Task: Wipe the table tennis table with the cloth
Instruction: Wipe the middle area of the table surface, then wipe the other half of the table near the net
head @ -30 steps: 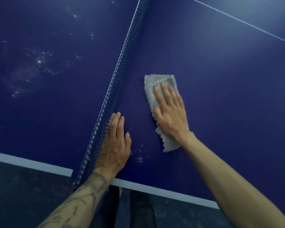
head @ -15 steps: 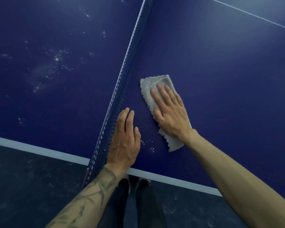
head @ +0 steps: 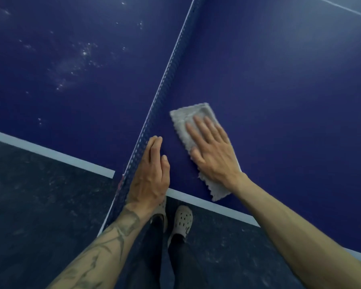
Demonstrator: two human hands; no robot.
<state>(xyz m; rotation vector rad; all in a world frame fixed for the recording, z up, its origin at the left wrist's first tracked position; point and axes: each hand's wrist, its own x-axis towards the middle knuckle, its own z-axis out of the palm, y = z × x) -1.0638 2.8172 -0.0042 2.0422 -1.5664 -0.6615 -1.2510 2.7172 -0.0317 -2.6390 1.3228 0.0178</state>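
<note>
blue table tennis table [head: 279,80] fills the view, its net [head: 165,80] running from 12 to 7 o'clock. the right hand [head: 213,151], fingers straight and spread, presses the grey cloth [head: 183,119] flat on the table near its white edge. at the cloth's 9 o'clock the left hand [head: 150,174], fingers straight, rests against the net.

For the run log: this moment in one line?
right hand: flat on cloth | left hand: flat on table by net | specks: across the net
</note>
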